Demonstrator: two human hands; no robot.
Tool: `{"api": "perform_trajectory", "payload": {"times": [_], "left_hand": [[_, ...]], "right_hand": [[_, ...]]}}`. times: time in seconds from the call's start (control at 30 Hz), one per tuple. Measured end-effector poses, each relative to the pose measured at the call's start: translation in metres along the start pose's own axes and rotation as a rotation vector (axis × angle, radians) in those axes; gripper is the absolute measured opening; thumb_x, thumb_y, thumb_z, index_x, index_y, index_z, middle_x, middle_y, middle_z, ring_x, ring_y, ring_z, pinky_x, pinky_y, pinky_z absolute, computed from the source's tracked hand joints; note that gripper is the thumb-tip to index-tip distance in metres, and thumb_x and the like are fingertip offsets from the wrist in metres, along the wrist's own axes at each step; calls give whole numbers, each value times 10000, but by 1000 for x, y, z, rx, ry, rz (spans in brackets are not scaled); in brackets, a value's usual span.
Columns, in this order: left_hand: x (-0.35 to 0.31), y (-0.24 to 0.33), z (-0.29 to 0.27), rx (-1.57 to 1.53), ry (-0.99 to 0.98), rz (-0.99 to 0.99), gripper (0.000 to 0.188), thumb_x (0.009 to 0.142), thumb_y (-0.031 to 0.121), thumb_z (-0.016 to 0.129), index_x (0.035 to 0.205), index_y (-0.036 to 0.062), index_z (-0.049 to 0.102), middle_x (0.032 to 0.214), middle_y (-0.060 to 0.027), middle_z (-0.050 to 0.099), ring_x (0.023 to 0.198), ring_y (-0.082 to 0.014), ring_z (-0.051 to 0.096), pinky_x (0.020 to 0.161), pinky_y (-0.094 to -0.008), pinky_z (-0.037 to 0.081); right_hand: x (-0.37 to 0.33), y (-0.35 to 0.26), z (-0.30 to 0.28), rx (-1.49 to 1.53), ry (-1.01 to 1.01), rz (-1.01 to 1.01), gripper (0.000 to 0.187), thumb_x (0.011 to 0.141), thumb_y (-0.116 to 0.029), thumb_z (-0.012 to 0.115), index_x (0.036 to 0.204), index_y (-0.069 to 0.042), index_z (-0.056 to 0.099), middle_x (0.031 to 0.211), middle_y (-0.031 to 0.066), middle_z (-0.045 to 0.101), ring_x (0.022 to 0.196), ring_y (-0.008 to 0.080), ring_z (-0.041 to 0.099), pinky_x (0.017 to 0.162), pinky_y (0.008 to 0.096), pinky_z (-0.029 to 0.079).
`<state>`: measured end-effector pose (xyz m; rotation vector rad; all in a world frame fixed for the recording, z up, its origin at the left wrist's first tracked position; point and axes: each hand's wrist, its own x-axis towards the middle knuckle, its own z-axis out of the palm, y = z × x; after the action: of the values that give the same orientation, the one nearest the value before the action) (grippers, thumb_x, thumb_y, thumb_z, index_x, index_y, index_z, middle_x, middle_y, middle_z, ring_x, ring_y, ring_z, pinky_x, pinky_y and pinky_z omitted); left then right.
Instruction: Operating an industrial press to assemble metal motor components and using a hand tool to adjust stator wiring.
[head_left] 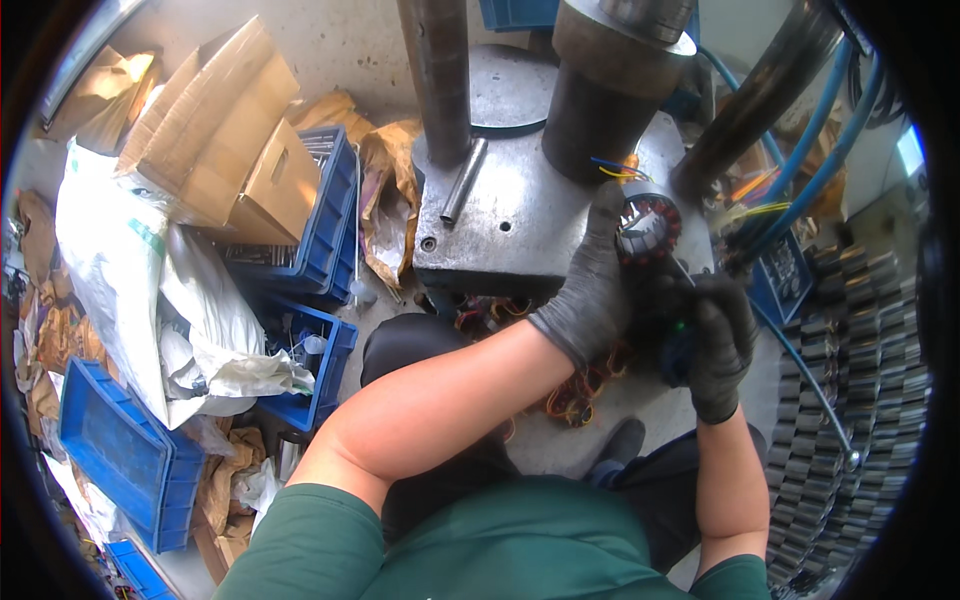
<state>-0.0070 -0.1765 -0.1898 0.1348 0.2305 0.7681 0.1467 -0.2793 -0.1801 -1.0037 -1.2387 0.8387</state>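
My left hand, in a dark grey glove, is closed around a motor stator with red windings and a metal core. Blue and yellow lead wires stick out from its far side. The stator is held up at the right front of a steel press bed. Close to it on the near right, my gloved right hand has its fingers curled in a pinch on a thin metal rod, whose tip points at the stator. Its kind cannot be made out. A short steel tube lies on the bed.
Steel columns and a thick ram rise from the bed. Several wired stators lie below it. Stacked metal cores and a ball-ended lever are at right. Blue crates, a cardboard box and white sacks crowd the left.
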Motion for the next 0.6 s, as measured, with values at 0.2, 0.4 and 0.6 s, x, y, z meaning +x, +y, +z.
{"api": "perform_trajectory", "payload": {"times": [0.2,0.4,0.6], "left_hand": [[-1,-3,4,17,7,42,830,806,809,651,1251,110,600,1022,-79,656,954,-247,648,902,-458,558],[-5,1,6,-20,4,64,791,818,790,655,1222,112,603,1011,-78,652,936,-234,646,887,-456,565],[-5,6,7,-62,-11,12,761,822,774,662,1206,119,610,972,-74,661,869,-237,674,785,-441,600]], "right_hand": [[-4,8,1,103,4,-37,193,1005,-109,624,1163,1,642,1146,94,655,1060,213,639,969,358,495],[-7,8,5,-47,-15,-102,205,1010,-129,607,1172,-7,640,1162,115,647,1065,221,645,987,395,514],[-3,4,12,187,-39,-28,206,1011,-147,618,1172,-21,637,1141,100,661,1068,206,642,972,373,507]]}}
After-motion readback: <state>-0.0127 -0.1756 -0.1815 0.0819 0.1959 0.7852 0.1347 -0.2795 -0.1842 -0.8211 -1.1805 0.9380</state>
